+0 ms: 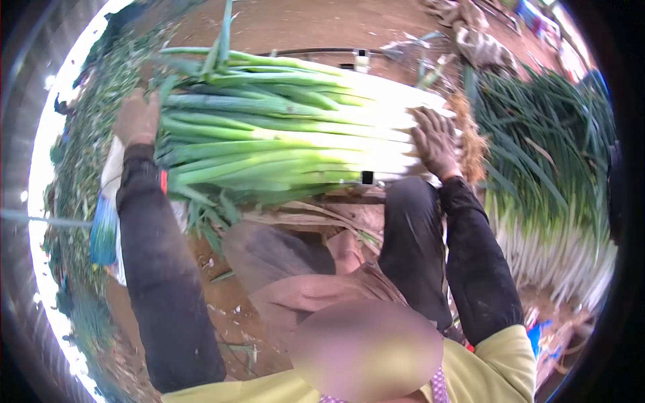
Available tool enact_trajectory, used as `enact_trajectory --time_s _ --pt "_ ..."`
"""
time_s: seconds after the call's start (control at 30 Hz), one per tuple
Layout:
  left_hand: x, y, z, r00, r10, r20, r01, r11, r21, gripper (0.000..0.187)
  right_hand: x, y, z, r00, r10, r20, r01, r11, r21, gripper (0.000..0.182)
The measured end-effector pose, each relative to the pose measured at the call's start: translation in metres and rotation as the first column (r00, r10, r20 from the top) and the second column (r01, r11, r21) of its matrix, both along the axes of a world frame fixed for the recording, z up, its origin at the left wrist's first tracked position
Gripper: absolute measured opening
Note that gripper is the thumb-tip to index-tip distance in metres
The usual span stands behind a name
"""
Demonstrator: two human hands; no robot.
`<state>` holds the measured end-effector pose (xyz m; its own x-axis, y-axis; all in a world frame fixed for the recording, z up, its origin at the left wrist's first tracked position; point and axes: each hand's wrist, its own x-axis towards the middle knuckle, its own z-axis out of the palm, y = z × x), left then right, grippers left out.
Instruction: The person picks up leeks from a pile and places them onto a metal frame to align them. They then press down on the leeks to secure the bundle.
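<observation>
A large bundle of long green onions (282,124) lies crosswise in front of me, green leaves to the left and white stalks with brown roots to the right. At the leaf end, my left hand (137,119) is slightly blurred; it looks open, pressed against the cut leaf tips. My right hand (438,142) lies open over the white stalks near the roots, fingers spread. Part of a dark frame (346,197) shows beneath the bundle, with the rest covered.
A big pile of green onions (544,161) stands to the right. Cut leaf scraps (84,161) cover the ground at left. A crumpled sack (480,43) lies at the back right, on brown soil (309,27). My knees (413,221) are close to the bundle's near side.
</observation>
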<state>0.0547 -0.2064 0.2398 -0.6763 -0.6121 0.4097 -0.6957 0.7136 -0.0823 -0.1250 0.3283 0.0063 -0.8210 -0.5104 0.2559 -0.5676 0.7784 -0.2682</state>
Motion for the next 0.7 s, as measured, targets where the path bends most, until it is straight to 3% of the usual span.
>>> enact_trajectory --time_s 0.07,0.13,0.2,0.27,0.37,0.4,0.43,0.53,0.6,0.67,0.7 --pt "-0.010 0.070 -0.015 0.938 -0.329 -0.112 0.313 0.940 -0.138 0.034 -0.004 0.003 -0.012 0.999 -0.019 -0.033 0.019 1.000 0.006 0.054" --pt "-0.030 0.149 -0.049 0.814 -0.563 -0.145 0.563 0.825 -0.042 0.022 -0.005 0.003 -0.012 0.998 -0.012 -0.054 0.013 1.000 0.018 0.057" --pt "-0.053 0.214 -0.086 0.734 -0.673 -0.089 0.679 0.731 0.077 0.023 -0.003 0.002 -0.010 0.999 -0.032 -0.021 0.033 0.999 0.032 0.057" --pt "-0.076 0.252 -0.132 0.785 -0.619 0.009 0.619 0.785 0.030 0.029 -0.001 0.002 -0.008 0.999 -0.037 -0.022 0.038 0.998 0.044 0.058" --pt "-0.081 0.267 -0.183 0.846 -0.522 0.105 0.532 0.827 -0.179 0.034 0.000 0.004 -0.011 0.999 -0.046 -0.014 0.047 0.997 0.065 0.059" --pt "-0.081 0.273 -0.181 0.847 -0.509 0.151 0.527 0.841 -0.122 0.036 0.003 0.005 -0.008 0.999 -0.034 0.006 0.034 0.998 0.045 0.059" --pt "-0.080 0.276 -0.174 0.847 -0.492 0.199 0.513 0.855 -0.069 0.038 0.001 0.005 -0.015 0.984 -0.026 -0.175 0.017 0.998 -0.053 0.052" --pt "-0.080 0.273 -0.174 0.857 -0.482 0.180 0.502 0.861 -0.084 0.037 -0.023 0.012 0.013 0.994 0.056 0.093 -0.052 0.998 -0.043 0.041" --pt "-0.079 0.271 -0.180 0.862 -0.483 0.157 0.501 0.857 -0.118 0.035 -0.040 0.007 0.031 0.999 0.020 0.029 -0.018 0.998 -0.053 0.031" --pt "-0.077 0.271 -0.181 0.860 -0.494 0.132 0.509 0.851 -0.129 0.034 -0.062 -0.003 0.026 0.985 0.066 -0.158 -0.085 0.989 -0.119 0.027" --pt "-0.077 0.272 -0.181 0.860 -0.492 0.131 0.508 0.851 -0.137 0.034 -0.072 -0.008 0.023 0.989 0.084 -0.125 -0.095 0.991 -0.091 0.028"
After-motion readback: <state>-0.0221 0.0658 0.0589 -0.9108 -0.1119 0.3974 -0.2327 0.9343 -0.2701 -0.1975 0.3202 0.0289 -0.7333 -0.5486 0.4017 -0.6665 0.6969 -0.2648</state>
